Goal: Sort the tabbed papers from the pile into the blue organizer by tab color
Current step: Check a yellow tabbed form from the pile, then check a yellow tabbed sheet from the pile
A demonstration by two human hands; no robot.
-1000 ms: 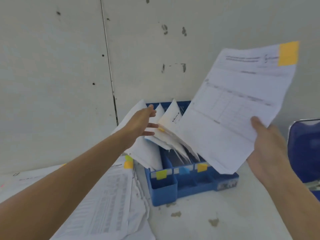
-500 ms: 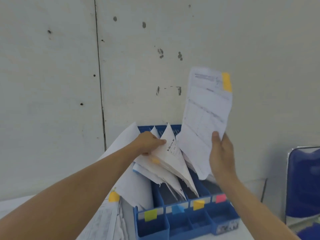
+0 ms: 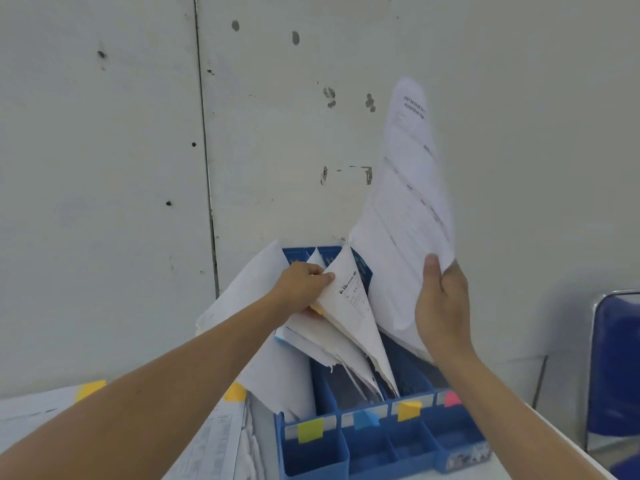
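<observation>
Upright sheet (image 3: 405,216) above blue organizer (image 3: 408,441)

One blue plastic organizer (image 3: 311,459), four coloured label tabs (image 3: 310,432) on its front, one left hand (image 3: 303,285), one right hand (image 3: 441,306), one raised white sheet (image 3: 405,209), one blue chair (image 3: 614,368).

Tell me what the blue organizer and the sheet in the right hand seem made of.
Blue organizer: likely moulded plastic, uniform blue with a slight sheen and thin rigid dividers. Sheet in the right hand: thin white printed paper, matte; it bends and curls above the grip.
</observation>
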